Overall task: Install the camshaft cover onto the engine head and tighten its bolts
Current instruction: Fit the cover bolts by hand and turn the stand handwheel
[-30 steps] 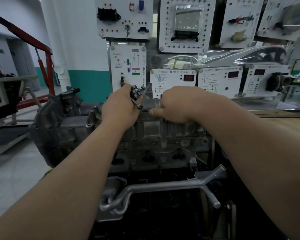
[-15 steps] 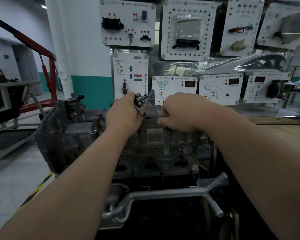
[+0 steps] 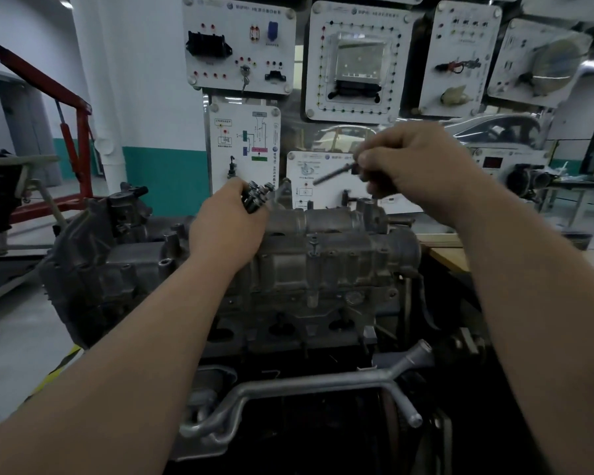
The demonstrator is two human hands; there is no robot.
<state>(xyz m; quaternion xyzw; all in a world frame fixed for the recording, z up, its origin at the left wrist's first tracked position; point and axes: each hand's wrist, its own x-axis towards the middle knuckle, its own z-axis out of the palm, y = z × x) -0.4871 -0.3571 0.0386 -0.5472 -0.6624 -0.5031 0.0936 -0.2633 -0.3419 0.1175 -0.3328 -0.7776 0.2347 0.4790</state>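
Note:
The grey camshaft cover (image 3: 336,248) sits on top of the engine head (image 3: 288,303) in the middle of the view. My left hand (image 3: 227,224) rests on the cover's left end and grips a bunch of dark bolts (image 3: 256,197), heads up. My right hand (image 3: 415,162) is raised above the cover's right part and pinches a single long bolt (image 3: 333,174) by its head, shank pointing down-left. One bolt (image 3: 313,246) stands in a hole on the cover's front face.
White training panels (image 3: 240,46) with displays and connectors hang right behind the engine. A bent metal coolant pipe (image 3: 306,389) runs across below the head. A red engine hoist (image 3: 72,132) stands at the left, a wooden bench (image 3: 450,255) at the right.
My right hand has lifted up and to the right away from my left hand, taking one bolt out of the bunch. My left hand stays on the cover.

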